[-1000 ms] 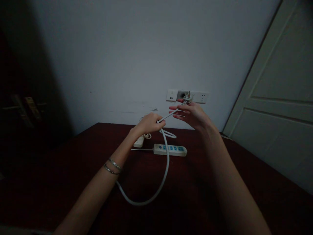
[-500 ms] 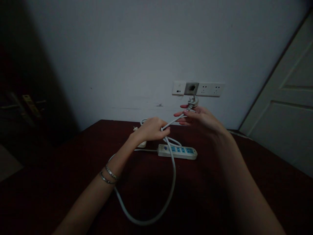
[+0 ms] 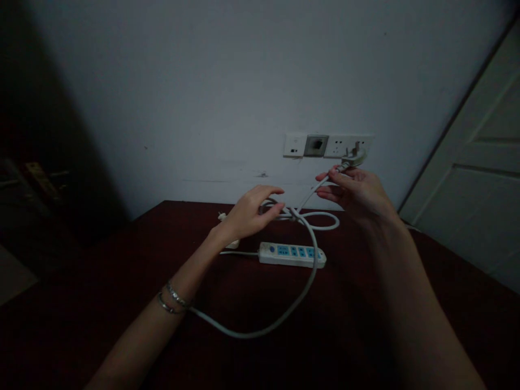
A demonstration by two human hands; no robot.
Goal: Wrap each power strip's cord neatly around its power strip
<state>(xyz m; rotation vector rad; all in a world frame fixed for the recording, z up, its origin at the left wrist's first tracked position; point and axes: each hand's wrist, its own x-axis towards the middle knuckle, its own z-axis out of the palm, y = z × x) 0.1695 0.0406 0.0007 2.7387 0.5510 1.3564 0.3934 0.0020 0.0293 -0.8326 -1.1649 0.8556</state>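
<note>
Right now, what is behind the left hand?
Behind the left hand, cable loops, a small plug and part of a white object show; the parts it covers cannot be seen.

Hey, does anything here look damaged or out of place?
Dark scuffs mark the pale painted wall, below and left of the white plastic socket plates, odd against its mostly plain surface. The white flexible cable is loosely looped but shows no visible damage.
</note>
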